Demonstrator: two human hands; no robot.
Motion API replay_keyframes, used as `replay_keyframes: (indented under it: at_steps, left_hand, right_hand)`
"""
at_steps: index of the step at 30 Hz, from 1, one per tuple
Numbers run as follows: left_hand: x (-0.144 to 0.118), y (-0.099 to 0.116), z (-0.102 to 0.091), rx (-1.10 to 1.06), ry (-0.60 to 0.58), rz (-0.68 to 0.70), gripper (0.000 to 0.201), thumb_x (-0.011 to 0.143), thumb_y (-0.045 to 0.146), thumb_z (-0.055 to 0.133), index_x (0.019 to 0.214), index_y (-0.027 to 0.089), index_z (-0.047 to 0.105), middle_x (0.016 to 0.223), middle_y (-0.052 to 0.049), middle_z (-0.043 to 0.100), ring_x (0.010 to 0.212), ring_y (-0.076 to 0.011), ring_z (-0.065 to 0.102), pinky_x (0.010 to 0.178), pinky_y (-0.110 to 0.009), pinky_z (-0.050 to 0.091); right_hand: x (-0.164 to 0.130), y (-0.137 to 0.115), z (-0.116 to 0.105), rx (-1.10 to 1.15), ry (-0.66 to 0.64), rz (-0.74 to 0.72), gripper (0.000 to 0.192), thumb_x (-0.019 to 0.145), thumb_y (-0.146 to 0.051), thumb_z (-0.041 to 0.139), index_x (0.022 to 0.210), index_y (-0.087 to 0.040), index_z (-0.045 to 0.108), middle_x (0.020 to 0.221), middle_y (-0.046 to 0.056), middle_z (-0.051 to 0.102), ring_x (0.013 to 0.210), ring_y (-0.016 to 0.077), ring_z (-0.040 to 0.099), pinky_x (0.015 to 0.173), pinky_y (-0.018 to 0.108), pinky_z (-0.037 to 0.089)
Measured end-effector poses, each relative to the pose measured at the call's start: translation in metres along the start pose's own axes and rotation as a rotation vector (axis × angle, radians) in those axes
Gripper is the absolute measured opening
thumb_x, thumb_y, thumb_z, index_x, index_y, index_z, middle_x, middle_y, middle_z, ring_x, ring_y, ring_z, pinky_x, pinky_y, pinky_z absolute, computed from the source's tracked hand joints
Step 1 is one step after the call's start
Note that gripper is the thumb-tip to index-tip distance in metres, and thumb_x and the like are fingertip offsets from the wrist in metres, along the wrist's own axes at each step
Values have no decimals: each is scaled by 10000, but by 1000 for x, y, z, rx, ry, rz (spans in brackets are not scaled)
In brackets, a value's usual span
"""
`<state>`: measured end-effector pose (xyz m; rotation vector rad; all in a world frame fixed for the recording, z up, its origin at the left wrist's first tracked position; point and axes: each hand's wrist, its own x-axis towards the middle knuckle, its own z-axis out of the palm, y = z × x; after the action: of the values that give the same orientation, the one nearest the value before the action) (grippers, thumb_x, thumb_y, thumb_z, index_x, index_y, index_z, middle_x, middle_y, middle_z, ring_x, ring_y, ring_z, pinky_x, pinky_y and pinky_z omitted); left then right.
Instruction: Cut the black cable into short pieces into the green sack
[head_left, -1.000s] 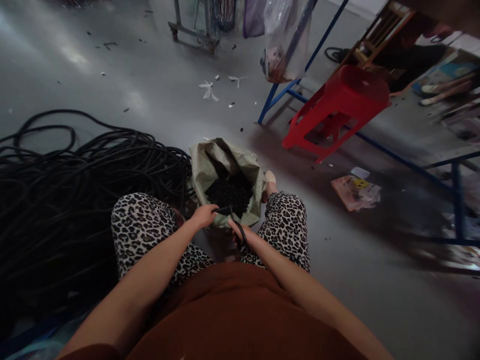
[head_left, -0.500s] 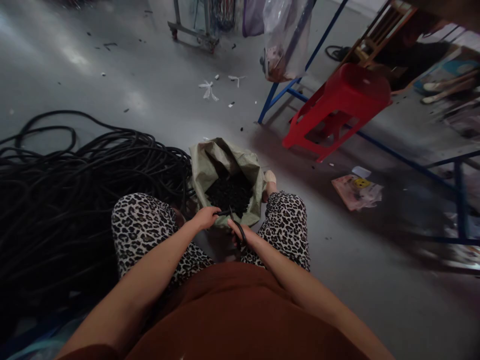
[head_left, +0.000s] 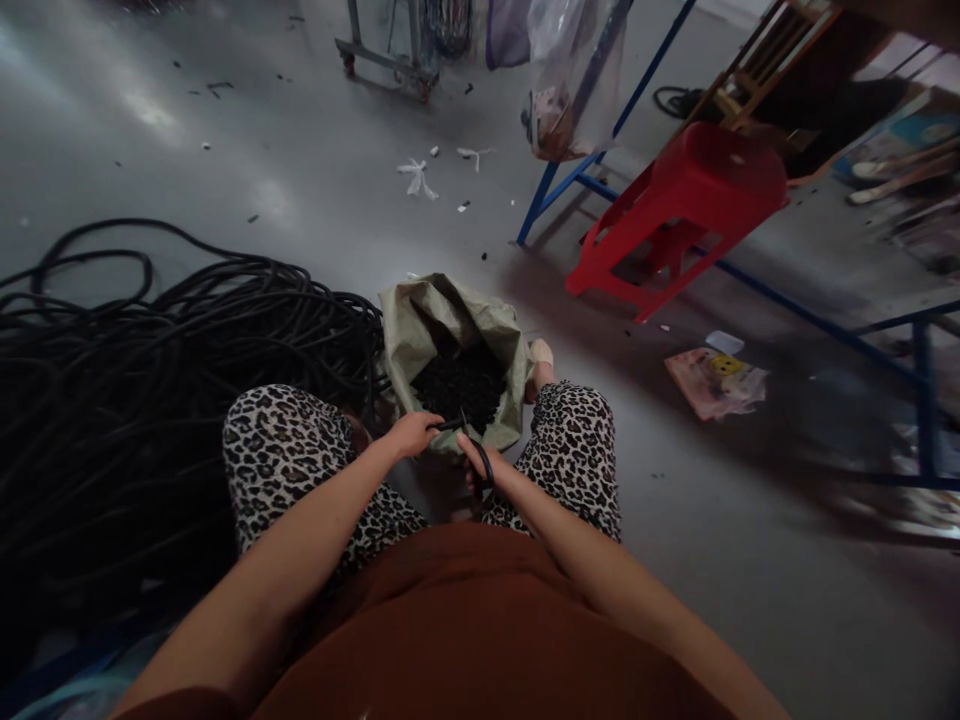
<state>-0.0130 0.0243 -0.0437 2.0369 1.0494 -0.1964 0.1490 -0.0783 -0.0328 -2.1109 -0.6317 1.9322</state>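
Between my knees stands an open woven sack point(head_left: 411, 345), partly filled with short black pieces point(head_left: 461, 385). Over its near rim my left hand point(head_left: 412, 434) is closed on a black cord point(head_left: 448, 425), whose end points to the right. My right hand point(head_left: 474, 462) grips dark-handled scissors point(head_left: 487, 465); their blades reach up to the cord's end. Whether the blades touch the cord is too small to tell. A large heap of black cord point(head_left: 247, 320) lies on the floor to the left, against the sack.
A red plastic stool point(head_left: 682, 215) stands at the right beside a blue metal frame point(head_left: 534, 205) with a hanging clear plastic bag point(head_left: 574, 95). A wheeled cart point(head_left: 386, 65) is at the back. Plastic packaging point(head_left: 716, 380) and white scraps point(head_left: 417, 178) lie on the floor.
Both hands stay almost in place over the sack's rim. The scissors and my right hand have shifted very slightly; the surroundings look the same.
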Motion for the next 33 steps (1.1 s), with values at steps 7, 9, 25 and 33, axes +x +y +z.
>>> replay_keyframes:
  at_steps: [7, 9, 25, 33]
  left_hand:
    - [1, 3, 2, 21, -11, -35, 338, 837, 184, 519, 1133, 189, 681, 1116, -55, 702, 1034, -204, 626, 889, -251, 458]
    - [2, 4, 2, 31, -10, -44, 339, 840, 195, 517, 1140, 191, 677, 1111, -57, 703, 1026, -205, 629, 879, -252, 459]
    - [0, 8, 1, 50, -25, -67, 350, 833, 187, 508, 1136, 199, 681, 1100, -53, 706, 1015, -203, 628, 875, -256, 462]
    - [1, 8, 1, 43, -28, -72, 335, 830, 198, 516, 1115, 208, 691, 1087, -44, 712, 1018, -207, 631, 871, -253, 466]
  right_hand:
    - [-3, 0, 2, -39, 36, -15, 531, 922, -584, 386, 637, -150, 500, 422, -13, 475, 307, 108, 490, 327, 190, 391]
    - [-1, 1, 2, -53, 38, -19, 525, 926, -566, 389, 624, -151, 497, 418, -14, 472, 306, 106, 490, 323, 186, 390]
    - [1, 6, 1, -63, -9, 12, 514, 926, -593, 353, 708, -154, 507, 408, -29, 454, 296, 106, 473, 328, 199, 421]
    - [-1, 4, 0, -127, 14, -11, 507, 925, -580, 365, 700, -154, 521, 392, -29, 435, 296, 106, 461, 319, 182, 380]
